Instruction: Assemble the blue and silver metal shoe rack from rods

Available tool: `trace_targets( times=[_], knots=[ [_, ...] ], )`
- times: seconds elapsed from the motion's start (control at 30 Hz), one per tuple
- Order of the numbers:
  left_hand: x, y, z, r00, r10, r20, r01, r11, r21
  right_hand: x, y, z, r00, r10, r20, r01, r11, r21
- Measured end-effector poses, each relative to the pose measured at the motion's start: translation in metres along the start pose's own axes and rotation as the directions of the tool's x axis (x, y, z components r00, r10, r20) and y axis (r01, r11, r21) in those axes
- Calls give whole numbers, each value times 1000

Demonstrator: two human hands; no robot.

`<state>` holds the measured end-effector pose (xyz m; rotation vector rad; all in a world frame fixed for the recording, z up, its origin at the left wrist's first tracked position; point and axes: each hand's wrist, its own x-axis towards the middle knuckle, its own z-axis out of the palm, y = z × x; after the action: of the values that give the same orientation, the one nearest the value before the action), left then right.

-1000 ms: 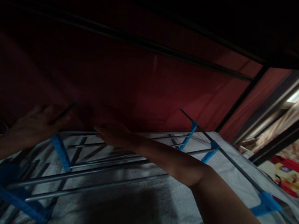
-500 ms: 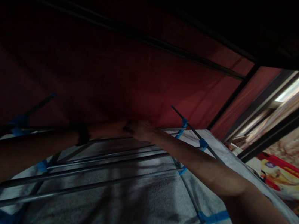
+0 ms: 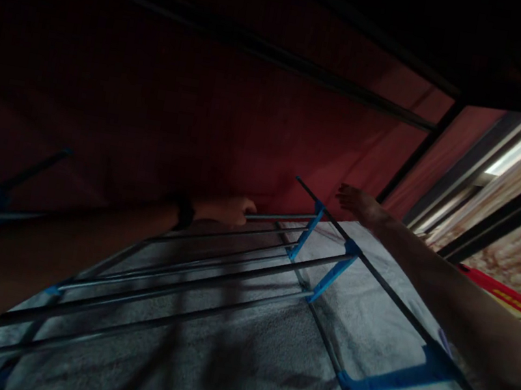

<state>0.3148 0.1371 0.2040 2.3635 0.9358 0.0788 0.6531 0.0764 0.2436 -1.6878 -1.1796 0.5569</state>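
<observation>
A rack of thin metal tubes [image 3: 248, 275] with blue plastic connectors [image 3: 334, 274] lies across a grey-white cloth. At the far side, my left hand [image 3: 232, 209] is closed around the end-most tube [image 3: 281, 216], a dark band on its wrist. My right hand [image 3: 357, 201] is off the rack with fingers stretched out, just right of the protruding tip of the rack's side tube [image 3: 308, 191]. Nothing shows in that hand. The rack's left part is partly hidden behind my left forearm and in shadow.
A dark red wall panel [image 3: 261, 129] with a dark rail [image 3: 282, 60] rises close behind the rack. The grey-white cloth [image 3: 232, 375] covers the surface underneath. On the right stand a dark slanting post [image 3: 512, 195] and a red and yellow printed package [image 3: 511, 297].
My right hand has moved away from beside the left hand, to the right past the side tube. My left hand now shows on the far tube. The view has shifted slightly.
</observation>
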Motion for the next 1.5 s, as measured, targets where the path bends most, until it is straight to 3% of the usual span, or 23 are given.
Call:
trace_targets(
  times=[0.07, 0.13, 0.2, 0.37, 0.57, 0.8, 1.13, 1.5],
  knots=[
    [4, 13, -1, 1000, 9, 17, -9, 1000, -12, -2, 12, 1, 970, 194, 144, -215, 965, 151],
    [9, 23, 0, 999, 31, 17, -30, 999, -42, -9, 16, 11, 932, 245, 269, -309, 922, 233],
    [15, 28, 2, 999, 50, -14, -51, 996, -72, -15, 17, 24, 927, 218, 306, -305, 913, 272],
    [35, 26, 13, 994, 82, -75, -91, 988, -122, -14, 22, 44, 945, 189, 267, -250, 943, 219],
    [61, 29, 29, 988, 123, -93, -136, 980, -146, -7, 33, 48, 933, 114, 341, -177, 971, 160],
    [85, 48, 42, 962, 102, -252, -103, 995, 8, -12, 31, 48, 931, 159, 328, -200, 975, 94],
    [73, 53, 45, 961, 140, -237, -146, 989, -5, -15, 27, 51, 910, 127, 394, -191, 973, 127],
    [67, 58, 49, 971, 130, -202, -141, 989, -39, -16, 25, 55, 922, 156, 355, -210, 970, 119]
  ],
)
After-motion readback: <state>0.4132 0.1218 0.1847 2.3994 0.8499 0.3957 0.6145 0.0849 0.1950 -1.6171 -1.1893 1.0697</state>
